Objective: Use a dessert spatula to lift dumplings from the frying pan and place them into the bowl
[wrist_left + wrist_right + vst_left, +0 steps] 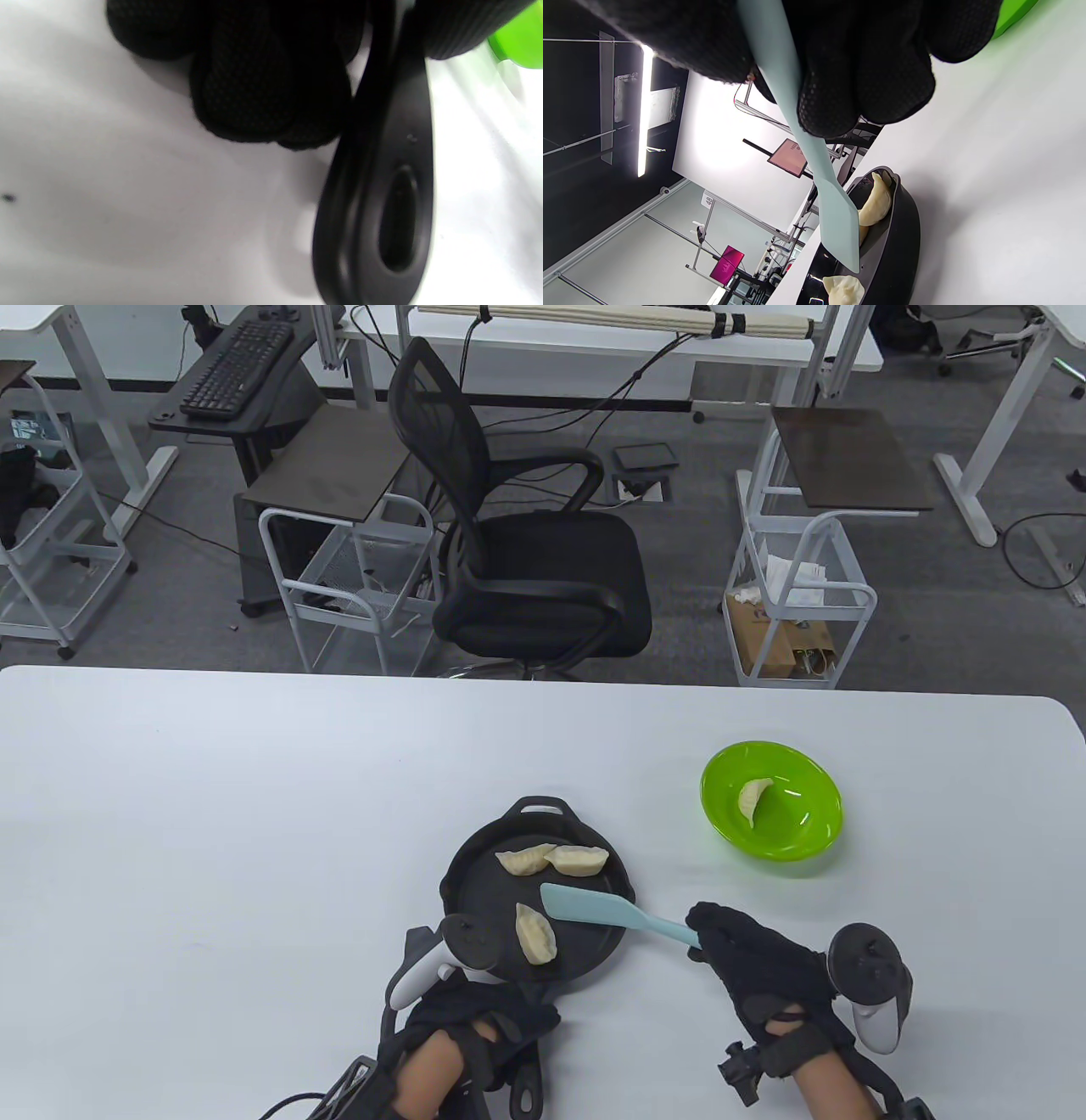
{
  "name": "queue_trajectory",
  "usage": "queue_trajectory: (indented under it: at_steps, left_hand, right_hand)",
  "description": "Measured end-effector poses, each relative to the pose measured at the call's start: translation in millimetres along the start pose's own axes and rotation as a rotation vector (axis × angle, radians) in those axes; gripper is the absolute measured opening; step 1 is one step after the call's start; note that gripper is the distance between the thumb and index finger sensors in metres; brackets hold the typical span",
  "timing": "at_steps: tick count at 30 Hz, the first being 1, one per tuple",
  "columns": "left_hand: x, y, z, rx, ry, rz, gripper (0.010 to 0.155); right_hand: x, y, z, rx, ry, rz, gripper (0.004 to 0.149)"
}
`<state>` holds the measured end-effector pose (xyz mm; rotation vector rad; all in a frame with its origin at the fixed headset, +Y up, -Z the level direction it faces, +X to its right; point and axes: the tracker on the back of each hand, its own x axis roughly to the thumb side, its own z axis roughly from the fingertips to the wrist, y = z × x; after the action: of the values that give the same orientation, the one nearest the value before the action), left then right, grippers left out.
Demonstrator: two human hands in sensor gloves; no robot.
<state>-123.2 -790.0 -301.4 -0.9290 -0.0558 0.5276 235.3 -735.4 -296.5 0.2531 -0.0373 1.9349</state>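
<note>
Right hand [768,963] grips the spatula [607,912], blade pointing left over the pan [475,874], seemingly unloaded.

pan handle [377,203] blurred | left hand [475,1027] grip probably hidden

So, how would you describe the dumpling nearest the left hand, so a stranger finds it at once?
On the white table, find the black pan beside the green bowl. Three dumplings lie in it: two touch at the far side, and one dumpling lies alone at the near side, left of the blue spatula.
</note>
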Motion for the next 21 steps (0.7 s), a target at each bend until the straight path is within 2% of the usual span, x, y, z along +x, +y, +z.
queue_trajectory:
  at_steps: [12, 21]
  left_hand:
    - [0.0, 0.0, 0.0, 0.0, 0.0, 0.0, 0.065]
    - [0.0, 0.0, 0.0, 0.0, 0.0, 0.0, 0.065]
  right_hand:
    - [-1.4, 5.6, -1.5, 0.053, -0.008, 0.016, 0.045]
    - [-6.7, 12.6, -4.3, 0.134, 0.009, -0.014, 0.044]
